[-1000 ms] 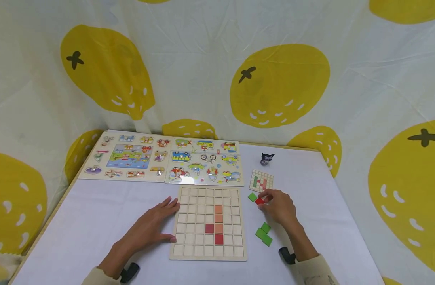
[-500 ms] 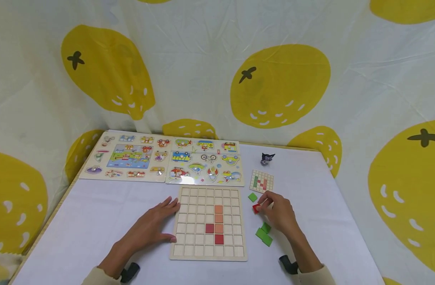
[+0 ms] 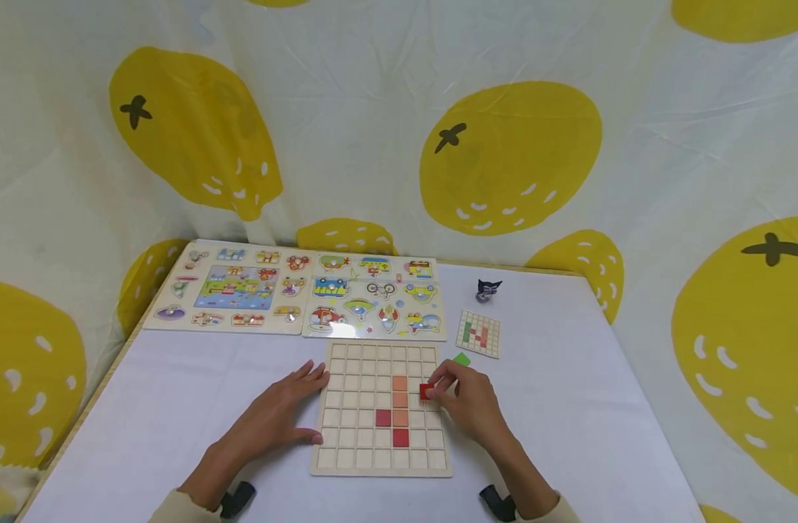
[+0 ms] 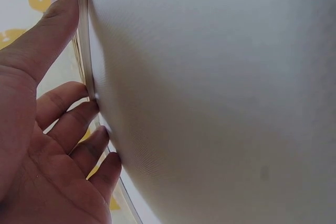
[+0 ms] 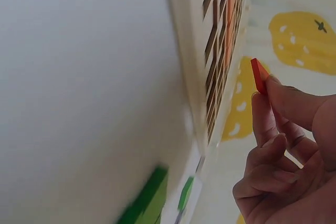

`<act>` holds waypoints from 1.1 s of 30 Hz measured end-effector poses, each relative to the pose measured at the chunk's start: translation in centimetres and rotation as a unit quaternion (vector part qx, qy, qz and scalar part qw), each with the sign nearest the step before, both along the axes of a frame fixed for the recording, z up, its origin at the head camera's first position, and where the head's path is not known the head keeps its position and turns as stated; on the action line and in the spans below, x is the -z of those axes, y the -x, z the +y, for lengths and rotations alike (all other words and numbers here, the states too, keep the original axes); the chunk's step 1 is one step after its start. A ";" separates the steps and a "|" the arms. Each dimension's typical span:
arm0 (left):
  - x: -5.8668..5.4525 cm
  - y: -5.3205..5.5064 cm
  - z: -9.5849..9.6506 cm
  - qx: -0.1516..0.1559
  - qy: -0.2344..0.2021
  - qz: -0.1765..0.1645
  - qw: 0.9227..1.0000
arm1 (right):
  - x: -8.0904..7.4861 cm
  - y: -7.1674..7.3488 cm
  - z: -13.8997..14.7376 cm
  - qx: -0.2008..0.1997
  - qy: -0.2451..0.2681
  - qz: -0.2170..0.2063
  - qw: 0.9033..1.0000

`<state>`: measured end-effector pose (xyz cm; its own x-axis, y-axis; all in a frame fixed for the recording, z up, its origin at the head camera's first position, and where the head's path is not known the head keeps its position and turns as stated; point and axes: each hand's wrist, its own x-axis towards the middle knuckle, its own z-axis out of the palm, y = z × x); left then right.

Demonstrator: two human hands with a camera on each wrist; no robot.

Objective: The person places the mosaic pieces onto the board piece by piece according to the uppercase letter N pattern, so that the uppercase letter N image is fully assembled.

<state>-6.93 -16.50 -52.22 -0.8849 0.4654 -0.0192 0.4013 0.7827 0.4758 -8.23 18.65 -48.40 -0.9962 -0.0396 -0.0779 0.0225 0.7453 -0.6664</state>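
My right hand (image 3: 472, 408) pinches a red square tile (image 3: 426, 391) between thumb and fingers, over the right side of the wooden grid board (image 3: 353, 437). The right wrist view shows this red tile (image 5: 259, 76) raised above the board. Three orange tiles (image 3: 400, 400) stand in a column on the grid, with one red tile (image 3: 383, 418) left of the lowest and another red tile (image 3: 401, 437) beneath it. My left hand (image 3: 277, 412) rests on the table with thumb and fingertips at the board's left edge, fingers spread.
A small pattern card (image 3: 479, 334) lies right of the board, with a green tile (image 3: 461, 359) below it. More green tiles (image 5: 149, 200) show in the right wrist view. Behind are two picture puzzles (image 3: 238, 287) and a small dark figurine (image 3: 487, 290).
My right hand has taken the red tile from beside the card and carried it left, over the board. The left hand stays at the board's edge.
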 end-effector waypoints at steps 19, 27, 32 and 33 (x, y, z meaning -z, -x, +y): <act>-0.3 -0.1 0.0 -0.002 -0.001 -0.002 1.000 | 0.5 0.3 -7.6 -0.077 0.001 -0.019 0.997; -0.2 -0.2 -0.2 0.004 -0.012 0.015 1.000 | 1.0 0.5 -9.2 -0.077 -0.034 -0.009 0.996; -0.1 -0.1 -0.2 0.007 -0.009 0.021 1.000 | 1.2 0.6 -9.7 -0.081 -0.058 0.006 0.995; -0.1 -0.1 -0.2 0.007 -0.009 0.021 1.000 | 1.2 0.6 -9.8 -0.082 -0.062 0.008 0.995</act>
